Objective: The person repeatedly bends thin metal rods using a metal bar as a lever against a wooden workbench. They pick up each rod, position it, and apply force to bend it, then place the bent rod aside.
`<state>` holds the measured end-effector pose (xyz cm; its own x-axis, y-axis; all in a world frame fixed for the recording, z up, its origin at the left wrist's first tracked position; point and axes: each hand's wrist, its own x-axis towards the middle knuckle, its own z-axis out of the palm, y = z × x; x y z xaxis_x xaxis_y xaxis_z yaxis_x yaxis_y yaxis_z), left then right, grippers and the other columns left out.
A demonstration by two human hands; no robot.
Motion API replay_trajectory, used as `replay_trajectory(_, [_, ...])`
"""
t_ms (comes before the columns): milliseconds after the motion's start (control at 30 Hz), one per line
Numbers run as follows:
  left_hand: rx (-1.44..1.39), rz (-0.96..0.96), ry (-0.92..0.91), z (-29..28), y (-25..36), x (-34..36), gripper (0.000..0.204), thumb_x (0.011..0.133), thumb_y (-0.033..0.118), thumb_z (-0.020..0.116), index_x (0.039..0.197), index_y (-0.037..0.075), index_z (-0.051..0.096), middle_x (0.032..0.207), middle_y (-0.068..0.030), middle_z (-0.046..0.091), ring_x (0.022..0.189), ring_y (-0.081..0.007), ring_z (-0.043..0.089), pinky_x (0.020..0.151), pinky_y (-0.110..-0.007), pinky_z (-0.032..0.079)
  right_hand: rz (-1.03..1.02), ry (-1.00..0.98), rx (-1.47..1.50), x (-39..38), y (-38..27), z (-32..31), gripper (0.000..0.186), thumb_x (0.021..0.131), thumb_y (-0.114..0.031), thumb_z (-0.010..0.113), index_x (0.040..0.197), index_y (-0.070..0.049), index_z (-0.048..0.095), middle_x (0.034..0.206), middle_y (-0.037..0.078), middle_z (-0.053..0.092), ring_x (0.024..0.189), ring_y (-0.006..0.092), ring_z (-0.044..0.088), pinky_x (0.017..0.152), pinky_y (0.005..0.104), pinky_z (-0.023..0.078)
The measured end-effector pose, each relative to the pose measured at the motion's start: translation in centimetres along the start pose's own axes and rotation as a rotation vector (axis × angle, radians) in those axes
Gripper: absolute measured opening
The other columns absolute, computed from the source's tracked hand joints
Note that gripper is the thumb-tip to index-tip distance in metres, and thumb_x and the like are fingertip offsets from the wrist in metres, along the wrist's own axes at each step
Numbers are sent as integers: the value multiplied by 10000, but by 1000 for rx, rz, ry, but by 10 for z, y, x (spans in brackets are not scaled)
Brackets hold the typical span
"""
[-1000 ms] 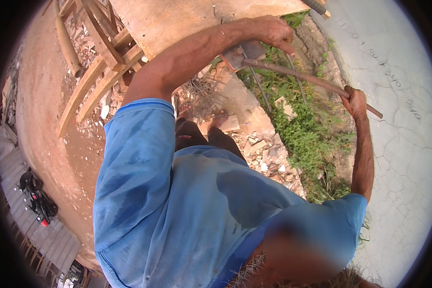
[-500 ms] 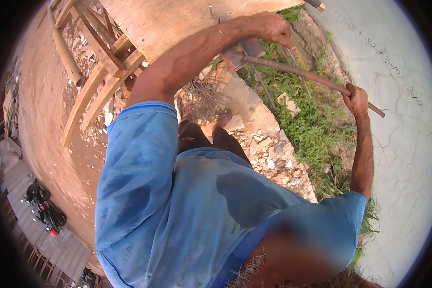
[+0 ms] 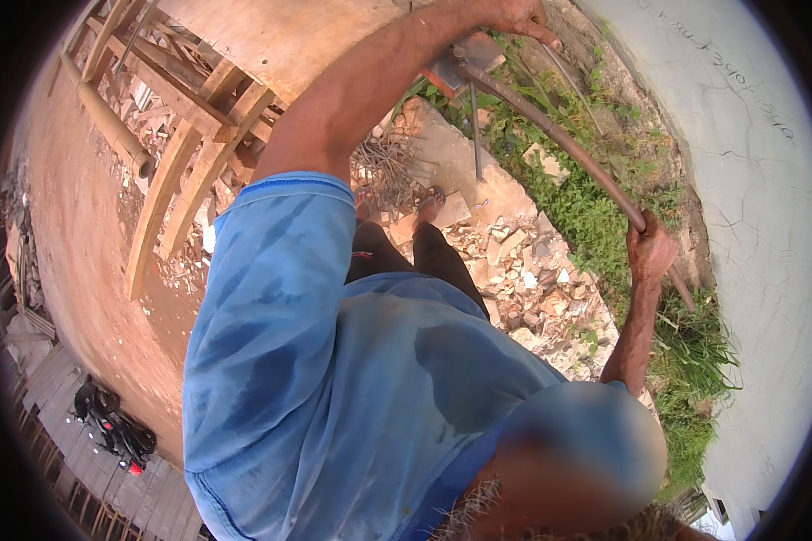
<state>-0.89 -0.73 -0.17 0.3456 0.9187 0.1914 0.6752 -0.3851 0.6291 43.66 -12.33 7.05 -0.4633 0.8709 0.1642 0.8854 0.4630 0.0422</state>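
My right hand [image 3: 651, 248] is wrapped round the far-out end of a long rusty metal bar [image 3: 564, 144]. The bar's other end meets a small metal plate [image 3: 444, 74] at the edge of a wooden board [image 3: 284, 41]. My left hand [image 3: 519, 16], partly cut off by the top of the picture, is closed beyond that plate with its thumb pointing out. From under its fingertips runs a thin metal rod [image 3: 576, 88]; the grip itself is hidden. A second thin length of rod [image 3: 475, 135] sticks out from the plate toward my body.
Broken tile and rubble [image 3: 523, 270] lie by my feet. Green weeds [image 3: 559, 216] grow along a pale cracked wall [image 3: 758, 198] on the right. Wooden trestle legs [image 3: 167, 189] and a bamboo pole [image 3: 108, 122] stand at left. A motorcycle [image 3: 113, 428] is parked lower left.
My right hand has pulled the bar toward my body, so it slopes more steeply. The rod length beside the plate has swung round toward me. My view has shifted slightly.
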Motion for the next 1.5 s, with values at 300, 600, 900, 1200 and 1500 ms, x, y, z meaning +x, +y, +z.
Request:
replay_trajectory(300, [-214, 99, 39, -11, 15, -11, 498, 842, 482, 702, 1049, 31, 736, 987, -164, 728, 907, -290, 665, 839, -413, 504, 155, -393, 178, -35, -21, -43, 627, 879, -672, 577, 866, -56, 694, 611, 69, 589, 554, 195, 560, 508, 414, 442])
replay_trajectory(600, [-197, 51, 29, 2, 0, -2, 425, 843, 421, 721, 1008, 30, 719, 986, -157, 708, 924, -287, 645, 855, -422, 502, 193, -622, 175, 4, -1, -80, 918, 842, -853, 385, 972, -13, 730, 584, 43, 477, 577, 198, 498, 522, 422, 391])
replay_trajectory(900, [-9, 99, 0, 8, -7, 12, 463, 853, 462, 673, 1050, 46, 725, 1002, -185, 707, 977, -322, 651, 873, -448, 496, 241, -514, 139, -4, -16, -75, 821, 885, -771, 467, 836, 19, 688, 557, 50, 480, 528, 191, 466, 523, 410, 382])
replay_trajectory(1200, [-126, -14, 1, 15, -14, 14, 483, 831, 510, 713, 1051, 81, 733, 1017, -129, 712, 977, -295, 643, 887, -449, 489, 290, -347, 72, -50, -60, -75, 863, 847, -844, 379, 784, -58, 730, 515, 78, 550, 537, 239, 595, 535, 421, 474])
replay_trajectory(1500, [-144, -5, 15, 15, -12, 18, 531, 815, 507, 735, 1135, 84, 712, 1175, -147, 675, 1099, -306, 612, 960, -454, 456, 568, -345, 168, -125, -121, -50, 918, 812, -881, 392, 836, -37, 751, 516, 57, 560, 538, 213, 598, 505, 414, 468])
